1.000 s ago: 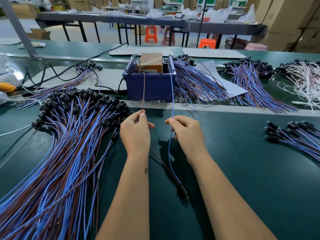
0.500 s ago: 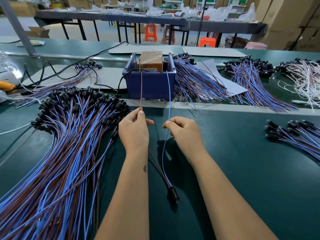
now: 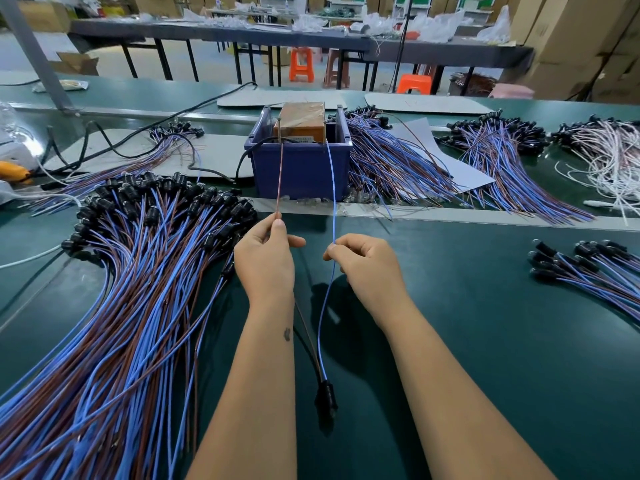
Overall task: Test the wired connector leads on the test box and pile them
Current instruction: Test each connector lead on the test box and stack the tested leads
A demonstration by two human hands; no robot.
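Two wires up at the test box [image 3: 300,133] now: the left hand [image 3: 265,258] pinches the brown wire [image 3: 280,178], the right hand [image 3: 367,263] pinches the blue wire [image 3: 333,188], both tips reaching the box top. Since a second ago both hands have eased forward, and the black connector [image 3: 325,396] has slid nearer between the forearms on the mat. Big pile [image 3: 138,271] lies left; smaller pile [image 3: 588,268] right.
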